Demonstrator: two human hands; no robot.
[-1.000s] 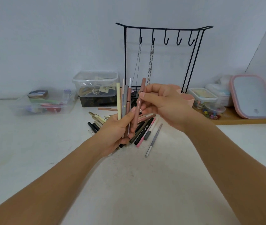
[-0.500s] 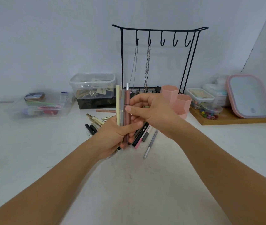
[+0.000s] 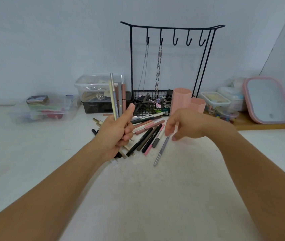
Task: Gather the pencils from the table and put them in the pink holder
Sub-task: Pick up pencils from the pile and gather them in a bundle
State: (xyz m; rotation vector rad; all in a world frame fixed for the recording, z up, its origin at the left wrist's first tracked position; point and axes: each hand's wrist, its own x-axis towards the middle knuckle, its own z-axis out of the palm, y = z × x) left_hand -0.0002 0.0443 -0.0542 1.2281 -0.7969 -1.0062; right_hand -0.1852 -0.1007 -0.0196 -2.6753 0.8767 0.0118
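My left hand is closed around a bunch of several pencils that stand upright above my fist. A pile of loose pencils lies on the white table just right of that hand. A grey pencil lies apart at the pile's right edge. My right hand hovers over the pile's right side with fingers apart and curled downward, holding nothing; its fingertips are close to the grey pencil's upper end. The pink holder, made of hexagonal tubes, stands behind my right hand.
A black wire jewellery rack with chains and a basket stands at the back. Clear plastic boxes sit at back left, a second one further left. Small containers and a pink-framed mirror rest on a wooden board at right.
My right hand let go of the pinkish pencil it was adding to the bunch and moved right and down over the pile. My left hand keeps the bunch, now slightly further left.
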